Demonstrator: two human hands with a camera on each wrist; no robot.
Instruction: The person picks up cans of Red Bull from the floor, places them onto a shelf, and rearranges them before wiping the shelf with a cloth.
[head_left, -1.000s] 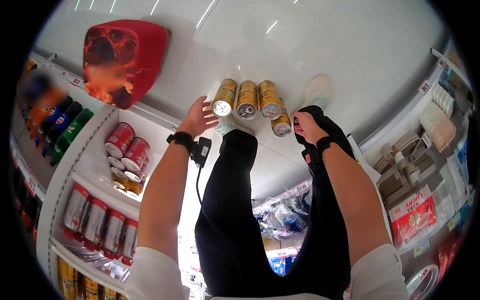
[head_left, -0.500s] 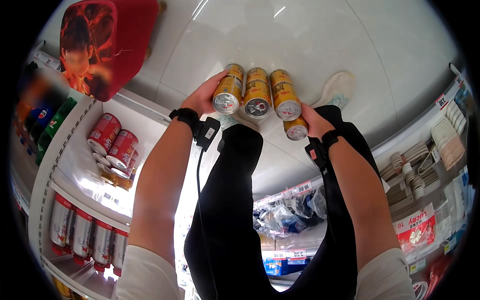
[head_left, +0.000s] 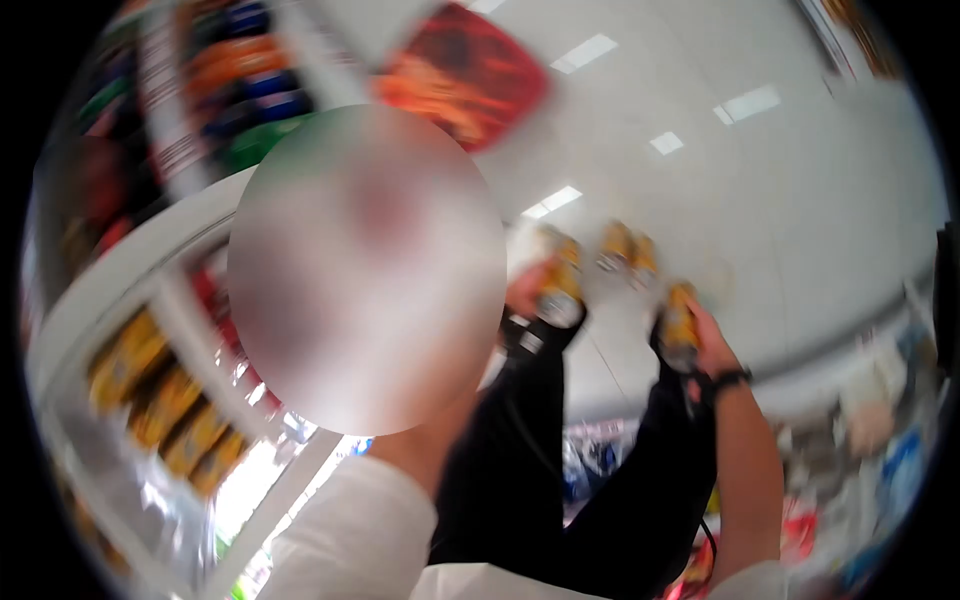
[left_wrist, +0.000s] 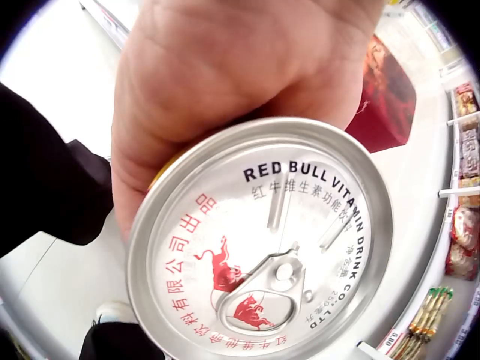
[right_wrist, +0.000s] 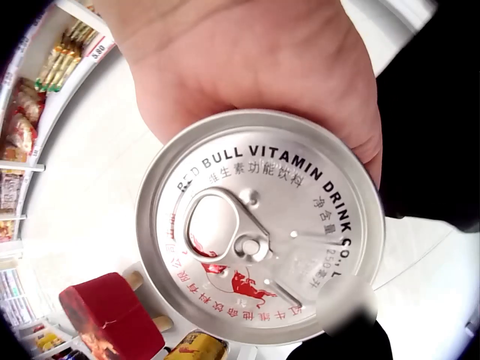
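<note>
Shelving (head_left: 150, 330) flanks the left hand's (left_wrist: 225, 67) can (left_wrist: 259, 247); red stool (head_left: 460, 75) stands beyond.

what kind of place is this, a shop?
Most likely a small convenience store. The head view, though blurred, shows shelves of yellow cans and what look like soft-drink bottles. The right wrist view shows a price label on a shelf edge above packaged snacks.

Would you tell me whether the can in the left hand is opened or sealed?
Sealed: on the can in the left hand, the pull tab lies flat and no hole shows.
</note>
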